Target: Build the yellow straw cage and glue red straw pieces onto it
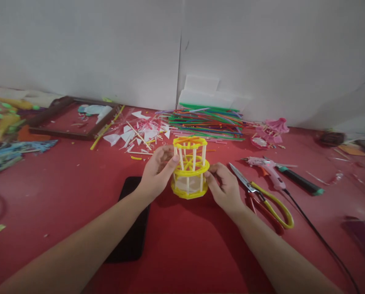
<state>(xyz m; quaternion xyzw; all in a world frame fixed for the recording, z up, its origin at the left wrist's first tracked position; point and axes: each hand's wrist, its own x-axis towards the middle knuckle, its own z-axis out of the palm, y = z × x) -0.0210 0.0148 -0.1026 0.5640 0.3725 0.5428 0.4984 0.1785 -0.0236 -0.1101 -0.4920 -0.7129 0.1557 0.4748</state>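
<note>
Between my hands, in the middle of the view, is a small two-tier straw model [190,173], with yellow rings joined by white upright posts. Its top ring has orange pieces across it, and a pale disc lies in the lower tier. My left hand [159,168] grips its left side, thumb in front against a post near the middle ring. On the other side, my right hand [224,185] has its fingers curled, thumb and fingertips pinching the right edge at the middle ring. Some of the fingers behind the model are hidden.
Scissors [257,196] and a pink glue gun [270,171] with a black cord lie at right, beside a green-and-black handled tool [300,179]. A black phone or tablet [132,241] rests under my left forearm. Behind are colored straws [207,122], paper scraps [130,134] and a brown frame [63,134].
</note>
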